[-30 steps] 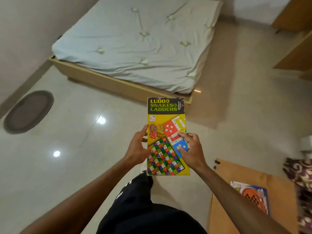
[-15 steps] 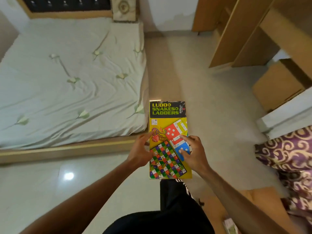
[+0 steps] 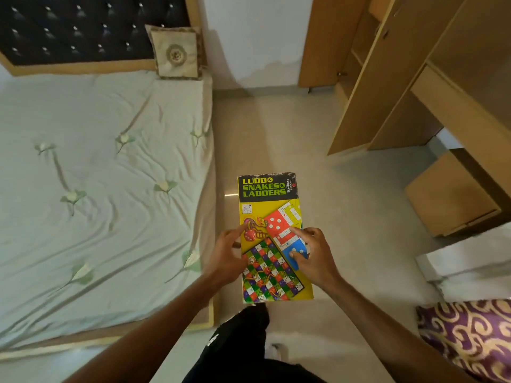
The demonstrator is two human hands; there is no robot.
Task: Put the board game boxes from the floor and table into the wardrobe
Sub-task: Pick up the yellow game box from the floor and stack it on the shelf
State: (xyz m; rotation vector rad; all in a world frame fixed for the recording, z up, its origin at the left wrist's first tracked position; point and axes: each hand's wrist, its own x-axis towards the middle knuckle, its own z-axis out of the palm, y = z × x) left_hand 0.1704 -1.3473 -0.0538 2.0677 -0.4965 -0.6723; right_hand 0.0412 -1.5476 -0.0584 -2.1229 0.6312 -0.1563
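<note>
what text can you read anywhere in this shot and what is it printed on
"LUDO & SNAKES & LADDERS": yellow-green letters on the black band at the top of the board game box.
Small white brand line running sideways beside that title: too blurred to read.
Small white label just under the black band, on the left side: too small to read.
No other text shows anywhere else in the room.

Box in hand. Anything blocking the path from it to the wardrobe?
Nothing visible. The left hand and right hand hold the Ludo box. Only bare floor lies between it and the wardrobe ahead-right, whose shelves show. The bed sits off left.
</note>
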